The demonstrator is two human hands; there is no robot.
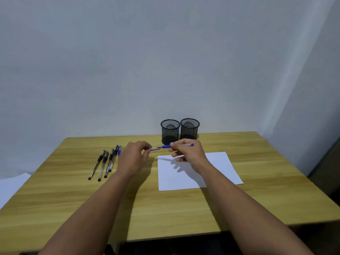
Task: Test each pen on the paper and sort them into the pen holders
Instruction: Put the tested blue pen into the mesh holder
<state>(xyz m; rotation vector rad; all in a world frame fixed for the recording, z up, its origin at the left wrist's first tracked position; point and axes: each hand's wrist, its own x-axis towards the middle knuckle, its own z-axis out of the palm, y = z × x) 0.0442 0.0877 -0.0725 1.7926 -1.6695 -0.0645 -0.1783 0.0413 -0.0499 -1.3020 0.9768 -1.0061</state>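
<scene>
My right hand (pixel 185 152) grips a blue pen (pixel 166 146) held level above the table, its bare tip pointing left. My left hand (pixel 135 155) pinches the pen's blue cap (pixel 154 149) just left of that tip, apart from it. A white sheet of paper (pixel 217 168) lies under my right hand, with a faint mark near its top left corner. Two black mesh pen holders, one on the left (pixel 170 132) and one on the right (pixel 189 129), stand side by side behind the hands; no pens show in them. Several black pens (pixel 104 165) and one blue pen (pixel 119 150) lie left of my left hand.
The wooden table (pixel 266 190) stands against a pale wall, with another wall close on the right. A white sheet (pixel 11 184) lies off the table's left edge. The table's front edge runs beneath my forearms.
</scene>
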